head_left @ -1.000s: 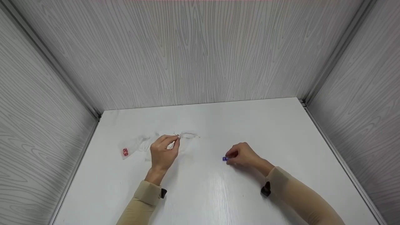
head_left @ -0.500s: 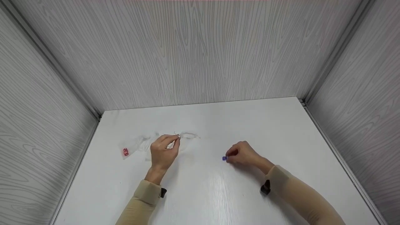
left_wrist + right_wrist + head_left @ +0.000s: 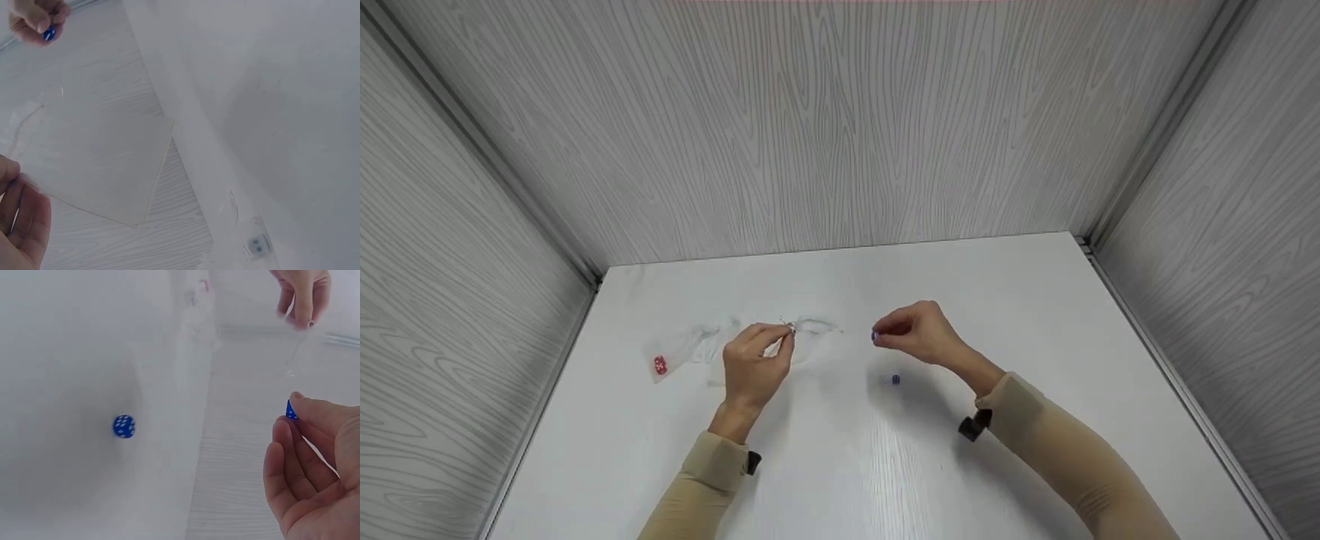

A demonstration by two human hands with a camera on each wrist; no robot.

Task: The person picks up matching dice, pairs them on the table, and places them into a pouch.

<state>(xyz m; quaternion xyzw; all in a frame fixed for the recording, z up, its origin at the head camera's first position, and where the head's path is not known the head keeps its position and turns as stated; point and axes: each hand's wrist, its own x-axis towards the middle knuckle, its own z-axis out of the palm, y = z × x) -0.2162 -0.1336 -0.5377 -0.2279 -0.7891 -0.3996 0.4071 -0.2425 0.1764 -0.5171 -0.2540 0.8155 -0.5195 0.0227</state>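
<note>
In the head view my left hand (image 3: 756, 364) pinches the edge of a clear plastic bag (image 3: 107, 157), which hangs below the fingertips in the left wrist view with a thin string at its mouth. My right hand (image 3: 922, 334) holds a blue die (image 3: 291, 410) with white dots between thumb and fingertips, raised above the table and to the right of the bag. A second blue die (image 3: 124, 426) lies on the table below the right hand. The bag is hard to make out in the head view.
At the left, a clear bag with red dice (image 3: 660, 365) inside lies flat; their exact number is unclear. Other crumpled clear bags (image 3: 712, 341) lie beside it. A pale die with dark dots (image 3: 257, 246) shows in the left wrist view. Wood-grain panels (image 3: 825, 127) enclose the table.
My right hand has lifted one blue die off the table and moved up and left toward the left hand. The other blue die stays behind. The left hand has barely moved.
</note>
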